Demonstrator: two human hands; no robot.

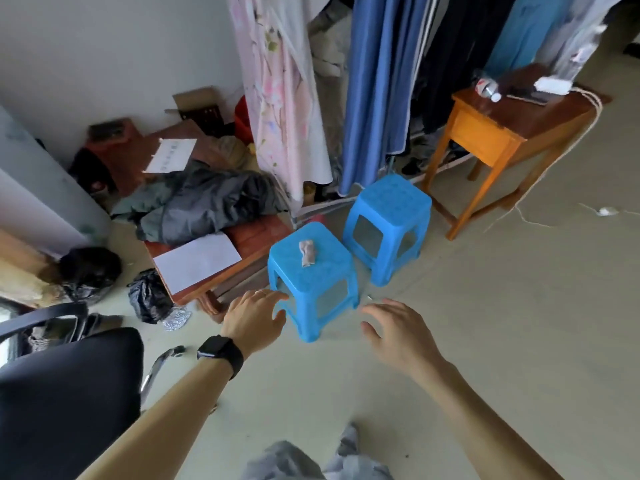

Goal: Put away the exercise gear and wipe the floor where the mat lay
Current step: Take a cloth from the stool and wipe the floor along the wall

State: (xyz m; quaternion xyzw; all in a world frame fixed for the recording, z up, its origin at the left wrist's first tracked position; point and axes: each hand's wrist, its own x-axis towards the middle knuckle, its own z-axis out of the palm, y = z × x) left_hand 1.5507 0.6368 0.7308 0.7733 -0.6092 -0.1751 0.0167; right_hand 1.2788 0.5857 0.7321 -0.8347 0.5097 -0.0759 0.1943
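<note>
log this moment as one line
left hand: open, beside near blue stool | right hand: open, holds nothing | rag: on that stool's top | second blue stool: just behind

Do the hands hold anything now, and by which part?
Nothing is held. The left hand and the right hand are open, reaching towards the nearer blue plastic stool; the left fingers are at its corner, not curled round it.

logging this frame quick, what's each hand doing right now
left hand: open, holds nothing, fingers spread near the stool.
right hand: open, holds nothing.
</note>
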